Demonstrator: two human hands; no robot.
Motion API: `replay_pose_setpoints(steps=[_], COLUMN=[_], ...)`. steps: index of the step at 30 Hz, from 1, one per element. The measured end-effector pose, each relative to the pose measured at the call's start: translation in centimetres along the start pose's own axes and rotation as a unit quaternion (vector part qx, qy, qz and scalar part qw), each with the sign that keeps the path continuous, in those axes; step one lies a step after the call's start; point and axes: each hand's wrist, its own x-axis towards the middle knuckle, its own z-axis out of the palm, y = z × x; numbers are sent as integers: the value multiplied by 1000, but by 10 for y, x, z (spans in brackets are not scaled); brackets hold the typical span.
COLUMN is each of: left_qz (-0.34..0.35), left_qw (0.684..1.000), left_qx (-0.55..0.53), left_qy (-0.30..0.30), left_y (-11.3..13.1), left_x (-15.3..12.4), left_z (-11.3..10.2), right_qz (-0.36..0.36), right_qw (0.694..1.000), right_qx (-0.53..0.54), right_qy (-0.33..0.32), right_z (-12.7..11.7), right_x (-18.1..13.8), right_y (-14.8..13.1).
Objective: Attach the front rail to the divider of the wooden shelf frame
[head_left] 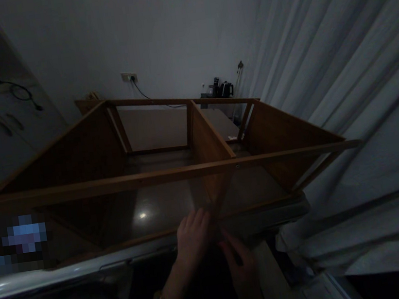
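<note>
Likely working at divider [209,136] foot | left hand [193,233]: beside it, grip unclear | right hand [241,260]: fingertips bunched, pinch unclear | next likely needs steadying

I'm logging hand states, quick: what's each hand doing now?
Left hand: by the divider's foot; grip can't be told.
Right hand: fingers bent; too dark to tell if holding anything.
</note>
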Motion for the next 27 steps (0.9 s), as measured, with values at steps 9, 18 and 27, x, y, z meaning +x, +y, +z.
replay_pose_setpoints(steps=[9,18,27], left_qz=[0,7,3], left_qw=[1000,1000,1000], left_qx=[-1,-3,-4], left_qy=[18,6,13], left_y=[2,1,1], left_x=[3,2,1], left_z=[-4,-5,-1], right_qz=[-120,36,121], right_qw=[988,987,940], right_qx=[-86,117,309], right_qy=[-43,-103,-78], right_z=[-11,-8,18], right_x=[9,20,5], right_y=[6,12,6])
